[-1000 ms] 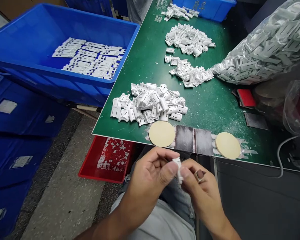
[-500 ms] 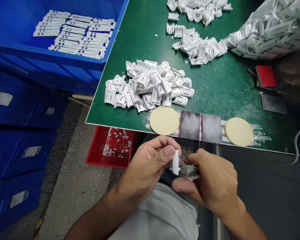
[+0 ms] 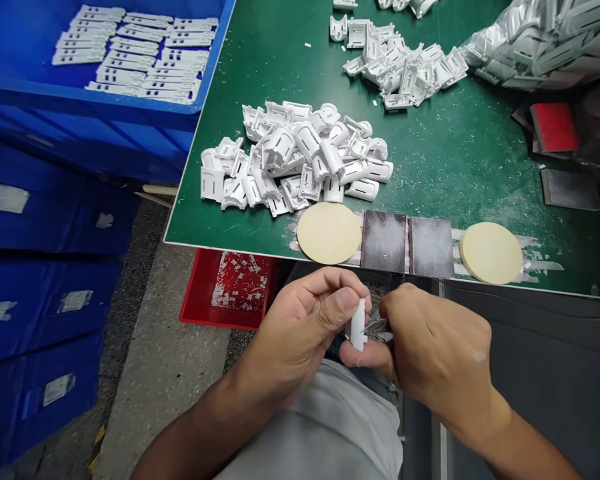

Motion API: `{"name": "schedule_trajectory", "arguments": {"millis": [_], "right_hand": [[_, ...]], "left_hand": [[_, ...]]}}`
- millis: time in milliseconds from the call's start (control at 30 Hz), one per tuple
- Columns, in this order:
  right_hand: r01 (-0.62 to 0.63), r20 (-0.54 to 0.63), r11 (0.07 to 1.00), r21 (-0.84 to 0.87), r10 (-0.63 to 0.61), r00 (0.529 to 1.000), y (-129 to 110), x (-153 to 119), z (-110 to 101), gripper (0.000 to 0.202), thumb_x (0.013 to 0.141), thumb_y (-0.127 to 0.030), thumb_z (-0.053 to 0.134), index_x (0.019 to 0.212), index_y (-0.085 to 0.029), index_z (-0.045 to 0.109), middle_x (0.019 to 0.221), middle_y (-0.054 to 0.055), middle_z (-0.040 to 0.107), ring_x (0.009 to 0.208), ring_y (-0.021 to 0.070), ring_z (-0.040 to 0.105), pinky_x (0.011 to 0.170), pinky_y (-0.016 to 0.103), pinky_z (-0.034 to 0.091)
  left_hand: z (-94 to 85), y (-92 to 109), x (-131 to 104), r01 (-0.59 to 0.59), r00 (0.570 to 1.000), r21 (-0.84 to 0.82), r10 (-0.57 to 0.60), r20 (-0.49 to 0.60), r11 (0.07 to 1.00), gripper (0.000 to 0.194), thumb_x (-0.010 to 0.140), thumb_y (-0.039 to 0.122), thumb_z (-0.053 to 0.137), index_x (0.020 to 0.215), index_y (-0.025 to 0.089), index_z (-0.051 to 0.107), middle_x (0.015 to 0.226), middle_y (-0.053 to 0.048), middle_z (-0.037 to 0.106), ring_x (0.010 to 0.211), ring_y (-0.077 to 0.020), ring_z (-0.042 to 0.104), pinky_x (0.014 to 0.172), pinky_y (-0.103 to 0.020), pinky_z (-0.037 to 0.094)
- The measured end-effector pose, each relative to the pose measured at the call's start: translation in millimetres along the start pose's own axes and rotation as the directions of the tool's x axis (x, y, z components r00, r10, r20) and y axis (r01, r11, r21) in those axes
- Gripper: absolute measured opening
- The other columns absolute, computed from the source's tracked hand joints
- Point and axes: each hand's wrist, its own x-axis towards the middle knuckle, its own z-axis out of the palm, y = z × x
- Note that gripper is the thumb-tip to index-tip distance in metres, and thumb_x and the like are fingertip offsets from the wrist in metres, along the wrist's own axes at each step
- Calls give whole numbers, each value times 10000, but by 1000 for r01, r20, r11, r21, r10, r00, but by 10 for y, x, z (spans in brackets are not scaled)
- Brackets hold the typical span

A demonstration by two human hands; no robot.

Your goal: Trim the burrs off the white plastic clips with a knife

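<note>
My left hand (image 3: 305,330) pinches a small white plastic part (image 3: 357,327) between thumb and fingers, just in front of the table edge. From my closed right hand (image 3: 435,343) a shiny metal knife blade (image 3: 379,329) sticks out, its tip at the right side of the part. The handle is hidden inside the fist. My right thumb reaches under the lower end of the part. Beyond the hands, a heap of white curved plastic parts (image 3: 305,150) lies on the green table (image 3: 240,230).
Two pale yellow discs (image 3: 329,233) and two dark abrasive pads (image 3: 384,240) line the front edge. A red bin (image 3: 195,293) with white scraps stands below. A blue crate (image 3: 180,110) holds flat white parts at left. A plastic bag (image 3: 540,47) of parts lies at back right.
My right hand has closed in on the part, bringing the blade against its right side and the thumb beneath it. My left hand keeps its pinch. The view has shifted slightly.
</note>
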Motion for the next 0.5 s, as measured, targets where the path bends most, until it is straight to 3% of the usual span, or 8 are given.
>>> {"name": "schedule_trajectory", "arguments": {"millis": [200,500], "right_hand": [[9,-24,997,-71,-11,1000,-21,11,-7,556,1027,-588,302,617,-232,419,520,-30,376,489,141,305,509,327,205],[-1,-81,997,-73,-5,997,-12,4,8,584,977,-668,299,604,-231,405,505,-34,365,496,148,288,509,324,199]], "left_hand": [[5,2,-5,13,1000,-6,-13,-13,1000,91,888,256,731,839,181,716,790,-12,608,719,-94,514,676,-177,428],[28,-34,9,-2,999,4,2,-38,1000,82,913,243,700,856,186,714,787,-11,589,708,-90,509,673,-186,420]]}}
